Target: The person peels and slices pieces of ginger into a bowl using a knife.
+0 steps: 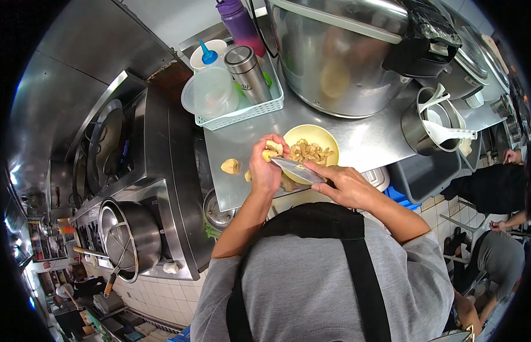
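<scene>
My left hand [265, 174] is closed around a pale yellow peeled piece of ginger [273, 148], held up at the left rim of a yellow bowl [329, 137]. In my right hand [348, 189] is a knife [298, 170] with a broad blade, gripped by its handle. The blade points left, over the bowl's near side, with its tip at the ginger. Brownish-yellow ginger scraps [311, 151] lie in the bowl. Another ginger piece [230, 166] rests on the steel counter [223, 188] to the left, and more lie partly hidden beneath my hands.
A large steel pot [339, 62] stands behind the bowl. At back left, a basket [242, 117] holds a steel flask [248, 74] and plastic tubs. A pot with ladles [416, 128] stands right, above a grey bin [428, 174]. The stove [171, 228] is left; people are at far right.
</scene>
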Motion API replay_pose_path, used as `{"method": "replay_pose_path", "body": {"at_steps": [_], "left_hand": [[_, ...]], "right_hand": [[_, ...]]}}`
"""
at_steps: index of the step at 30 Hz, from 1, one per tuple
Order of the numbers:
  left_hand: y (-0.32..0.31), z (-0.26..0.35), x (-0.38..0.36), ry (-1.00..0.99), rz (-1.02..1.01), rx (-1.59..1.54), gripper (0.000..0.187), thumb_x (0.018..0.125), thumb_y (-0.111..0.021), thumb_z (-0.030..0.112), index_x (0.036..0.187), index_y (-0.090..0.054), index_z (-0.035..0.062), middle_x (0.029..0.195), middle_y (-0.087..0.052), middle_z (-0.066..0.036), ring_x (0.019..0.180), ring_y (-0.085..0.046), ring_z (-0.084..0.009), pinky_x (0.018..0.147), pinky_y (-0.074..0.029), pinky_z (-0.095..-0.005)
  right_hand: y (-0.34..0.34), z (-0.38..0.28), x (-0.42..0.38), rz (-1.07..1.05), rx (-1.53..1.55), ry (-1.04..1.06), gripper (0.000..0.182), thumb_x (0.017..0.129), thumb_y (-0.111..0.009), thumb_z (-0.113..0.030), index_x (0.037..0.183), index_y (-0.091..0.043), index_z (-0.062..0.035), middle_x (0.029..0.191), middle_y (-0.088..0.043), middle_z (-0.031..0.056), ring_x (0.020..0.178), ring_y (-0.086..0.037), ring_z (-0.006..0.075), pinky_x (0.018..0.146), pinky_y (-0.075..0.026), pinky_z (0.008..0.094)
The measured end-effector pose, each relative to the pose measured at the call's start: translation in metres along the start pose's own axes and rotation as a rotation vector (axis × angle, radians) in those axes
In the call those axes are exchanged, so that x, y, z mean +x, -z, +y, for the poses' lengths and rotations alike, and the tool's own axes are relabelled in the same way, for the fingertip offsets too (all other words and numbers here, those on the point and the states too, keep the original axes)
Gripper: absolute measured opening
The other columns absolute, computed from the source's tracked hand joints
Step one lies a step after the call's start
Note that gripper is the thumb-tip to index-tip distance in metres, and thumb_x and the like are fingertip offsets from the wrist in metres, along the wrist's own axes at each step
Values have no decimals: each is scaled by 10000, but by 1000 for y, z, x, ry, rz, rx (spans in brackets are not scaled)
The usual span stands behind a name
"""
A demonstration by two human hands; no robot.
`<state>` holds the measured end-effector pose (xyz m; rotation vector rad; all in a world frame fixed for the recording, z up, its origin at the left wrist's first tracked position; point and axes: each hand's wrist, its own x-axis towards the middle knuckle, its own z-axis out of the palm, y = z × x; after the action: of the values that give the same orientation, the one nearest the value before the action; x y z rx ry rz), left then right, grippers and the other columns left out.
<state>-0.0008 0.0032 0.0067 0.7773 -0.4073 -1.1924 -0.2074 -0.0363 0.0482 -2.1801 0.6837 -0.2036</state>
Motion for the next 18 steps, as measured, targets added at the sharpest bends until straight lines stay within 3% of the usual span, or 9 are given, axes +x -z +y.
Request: {"method": "replay_pose_path", "body": {"at_steps": [6, 12, 16, 18], "left_hand": [[0, 3, 0, 101, 55, 125, 292, 917, -380, 276, 840, -532, 39, 777, -558, -66, 704, -548, -164, 664, -444, -293], [6, 1, 3, 254, 57, 205, 323, 913, -402, 320, 859, -544, 35, 771, -581, -85, 657, -567, -172, 526, -446, -297], [0, 6, 3, 418, 26, 283, 378, 907, -415, 347, 837, -565, 7, 673, -588, -104, 511, -554, -201, 428, -419, -291], [-1, 8, 6, 490, 22, 333, 396, 900, -419, 368, 833, -564, 6, 653, -583, -101, 494, -553, -201, 406, -404, -285]], "right_hand": [[8, -1, -1, 99, -513, 74, 587, 866, -589, -330, 1404, -377, -230, 777, -617, 193, 605, -633, 307, 530, -513, 420], [26, 5, 1, 193, -697, 217, 597, 831, -625, -339, 1383, -408, -271, 735, -592, 136, 543, -619, 233, 441, -485, 332], [46, 3, 6, 208, -839, 319, 584, 808, -644, -349, 1354, -448, -276, 743, -584, 115, 525, -603, 196, 417, -460, 311], [56, 0, 7, 186, -895, 363, 574, 801, -619, -277, 1351, -457, -283, 746, -584, 111, 524, -599, 186, 415, -452, 296]]}}
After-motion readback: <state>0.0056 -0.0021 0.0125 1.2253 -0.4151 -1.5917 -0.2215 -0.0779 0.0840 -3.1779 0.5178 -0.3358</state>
